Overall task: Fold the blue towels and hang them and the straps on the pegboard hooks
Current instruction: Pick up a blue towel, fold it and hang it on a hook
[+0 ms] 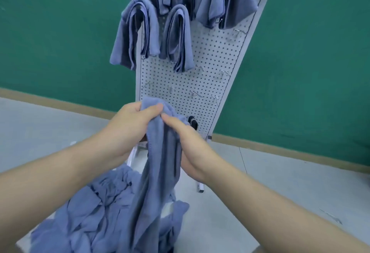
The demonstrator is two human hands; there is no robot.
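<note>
Both of your hands gripped one blue towel in front of the pegboard.

Your left hand (132,124) curled round the bunched top of the blue towel (158,172), thumb on the front; your right hand (188,144) clasped it just below, fingers wrapped on the cloth. The towel hung down to the heap of loose towels (90,212) on the tabletop (210,222). Folded towels (140,32) draped over hooks on the upper white pegboard (210,62). Several bare hooks (195,93) stood lower down. A black strap (193,123) hung near the board's foot, just beyond your right fingers.
</note>
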